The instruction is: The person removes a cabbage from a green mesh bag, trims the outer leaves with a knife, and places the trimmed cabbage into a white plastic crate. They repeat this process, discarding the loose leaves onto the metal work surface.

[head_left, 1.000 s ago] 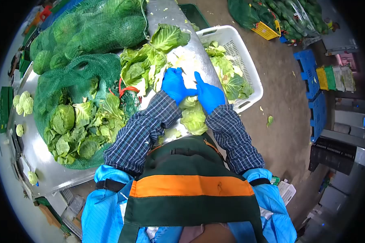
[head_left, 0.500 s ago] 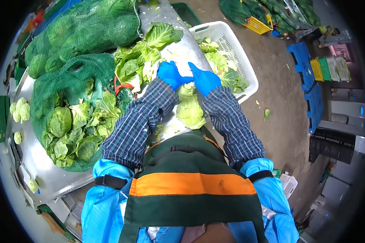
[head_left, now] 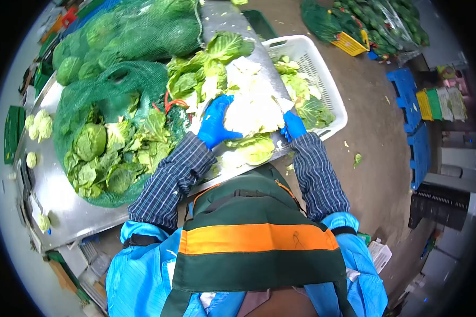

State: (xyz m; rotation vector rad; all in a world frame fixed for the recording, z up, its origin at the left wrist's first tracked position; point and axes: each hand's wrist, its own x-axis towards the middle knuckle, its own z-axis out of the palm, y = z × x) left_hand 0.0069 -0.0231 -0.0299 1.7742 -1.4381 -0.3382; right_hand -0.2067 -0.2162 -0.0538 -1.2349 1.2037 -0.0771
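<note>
My left hand, in a blue glove, rests at the left side of a bright, pale heap, its thumb and fingers spread apart. Washed-out light hides whether that heap is cut cabbage or a board under it. A pale green cabbage lies just below, at the table edge near my apron. My right hand, gloved in blue, is curled at the table's right edge. A flat pale shape juts up from it; I cannot make out what it is. Loose green cabbage leaves are piled beyond my left hand.
A green net bag with cabbages and leaves spreads over the metal table. Behind it lies a full net sack. A white basket with leaves stands to the right. Blue pallets are on the floor farther right.
My hands have moved apart: the left stays left with its fingers spread, the right has gone down and right to the table edge. The view has shifted slightly.
</note>
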